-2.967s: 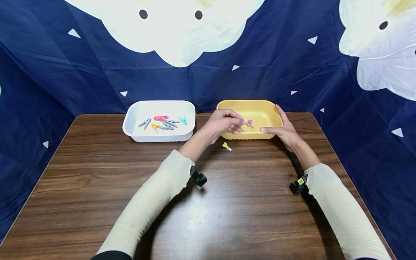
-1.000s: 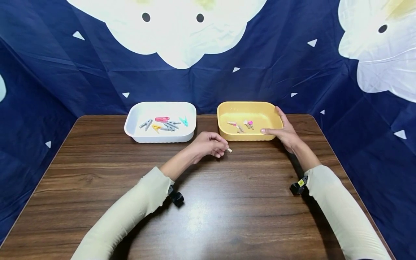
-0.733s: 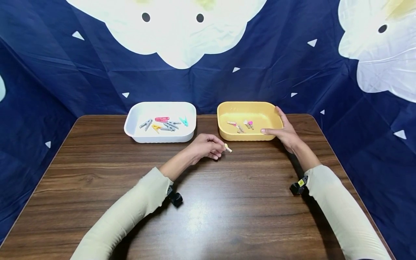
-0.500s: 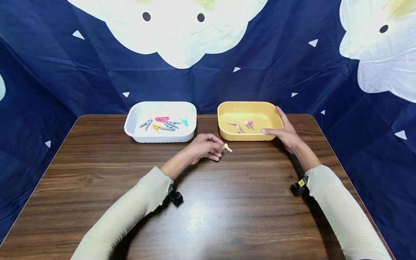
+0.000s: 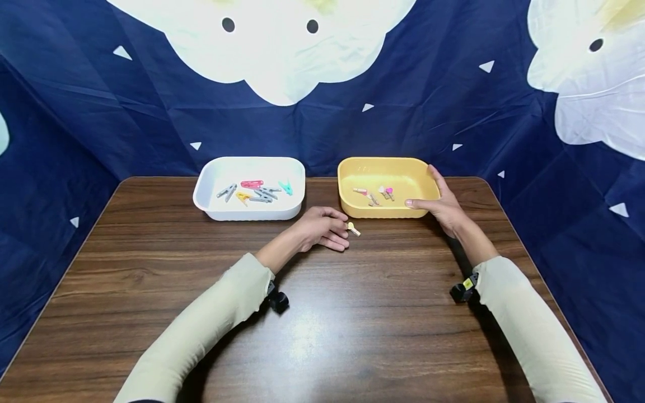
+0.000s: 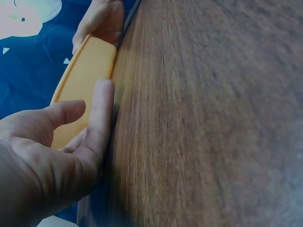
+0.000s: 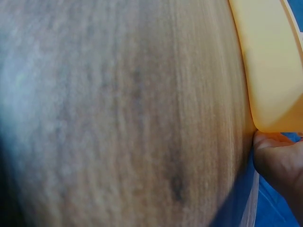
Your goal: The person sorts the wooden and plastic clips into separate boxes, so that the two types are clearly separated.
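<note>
A small clip with a yellow heart top [image 5: 353,229] lies on the table just in front of the yellow tub [image 5: 363,211]. My left hand [image 5: 325,228] is beside it, its fingertips at or near the heart end; contact is unclear. In the left wrist view the thumb and index finger of the left hand [image 6: 61,146] stand apart, and no clip shows between them. My right hand [image 5: 443,207] grips the tub's right end, thumb over the front rim. Inside the tub lie several small heart clips [image 5: 386,193], some pink and white.
A white tub [image 5: 247,215] stands left of the yellow one, with several larger clothespins [image 5: 261,196] in grey, red, yellow and teal. Both tubs sit at the back of the wooden table [image 5: 322,313], against a blue cloth backdrop [image 5: 322,134].
My left hand has come from over the yellow tub down to the yellow heart clip, and its fingers have since spread. More small clips show in the tub. The right hand stays put.
</note>
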Tool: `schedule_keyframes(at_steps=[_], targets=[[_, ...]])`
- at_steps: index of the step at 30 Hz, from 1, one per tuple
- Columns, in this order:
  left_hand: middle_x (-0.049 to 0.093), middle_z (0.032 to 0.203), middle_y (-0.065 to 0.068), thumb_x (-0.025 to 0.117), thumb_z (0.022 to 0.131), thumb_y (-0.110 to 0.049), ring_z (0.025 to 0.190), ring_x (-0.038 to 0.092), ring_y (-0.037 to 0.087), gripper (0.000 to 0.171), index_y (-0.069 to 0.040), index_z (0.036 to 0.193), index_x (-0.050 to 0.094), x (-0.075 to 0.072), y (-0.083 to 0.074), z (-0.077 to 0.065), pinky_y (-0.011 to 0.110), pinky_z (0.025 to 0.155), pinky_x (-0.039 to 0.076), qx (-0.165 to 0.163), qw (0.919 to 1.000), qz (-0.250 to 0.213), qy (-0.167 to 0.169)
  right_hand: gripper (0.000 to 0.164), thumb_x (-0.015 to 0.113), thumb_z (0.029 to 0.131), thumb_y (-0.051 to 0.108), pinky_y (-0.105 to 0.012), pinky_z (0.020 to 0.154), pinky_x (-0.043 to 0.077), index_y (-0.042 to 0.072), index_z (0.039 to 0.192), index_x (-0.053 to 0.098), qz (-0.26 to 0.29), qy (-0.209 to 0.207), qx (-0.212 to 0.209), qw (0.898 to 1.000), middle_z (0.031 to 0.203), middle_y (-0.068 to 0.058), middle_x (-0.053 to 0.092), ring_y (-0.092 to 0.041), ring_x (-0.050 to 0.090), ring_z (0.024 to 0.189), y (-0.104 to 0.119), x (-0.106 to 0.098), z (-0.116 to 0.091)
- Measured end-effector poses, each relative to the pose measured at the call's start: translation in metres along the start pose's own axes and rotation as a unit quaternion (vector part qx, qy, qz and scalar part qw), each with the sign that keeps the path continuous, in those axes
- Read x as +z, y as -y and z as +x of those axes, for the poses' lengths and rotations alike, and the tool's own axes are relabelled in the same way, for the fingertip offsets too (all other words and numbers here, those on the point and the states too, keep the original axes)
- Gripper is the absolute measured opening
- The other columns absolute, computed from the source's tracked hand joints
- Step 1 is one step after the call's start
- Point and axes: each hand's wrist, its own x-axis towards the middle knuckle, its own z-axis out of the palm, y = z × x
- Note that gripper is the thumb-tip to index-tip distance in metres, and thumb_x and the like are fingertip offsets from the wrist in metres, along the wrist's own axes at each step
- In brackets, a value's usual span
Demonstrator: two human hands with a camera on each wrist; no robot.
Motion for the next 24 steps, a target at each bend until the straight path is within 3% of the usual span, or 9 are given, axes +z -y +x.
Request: schedule_keyframes(at_steps=[6,15,24], targets=[[0.074,0.092,0.016,0.062,0.111,-0.001,0.073,0.08,0.026,0.03,0.005,0.14,0.063,0.002,-0.002,0.002,0.04,0.074,0.072,-0.008,1.0,-0.002,0.005,0.127,0.089,0.095,0.008,-0.042,0.146,0.015,0.037,0.183,0.003,0.001,0.002,0.003,1.0,0.193,0.009,0.0,-0.021,0.015,0.177,0.0,-0.001,0.0],[0.075,0.09,0.016,0.064,0.108,0.005,0.071,0.08,0.024,0.009,0.003,0.115,0.069,0.008,0.0,0.003,0.038,0.072,0.072,0.002,0.9999,-0.006,-0.014,0.126,0.089,0.095,0.007,-0.042,0.145,0.015,0.036,0.183,0.004,0.005,0.002,0.0,1.0,0.193,0.008,0.001,-0.02,0.016,0.177,0.0,-0.001,0.0],[0.079,0.083,0.013,0.071,0.103,0.007,0.064,0.08,0.019,0.008,0.0,0.1,0.071,0.015,0.001,0.003,0.032,0.067,0.07,-0.002,0.9991,-0.001,-0.042,0.126,0.089,0.095,0.007,-0.041,0.145,0.014,0.037,0.183,0.004,0.006,0.001,0.002,1.0,0.193,0.009,0.001,-0.02,0.015,0.177,0.0,-0.001,0.0]])
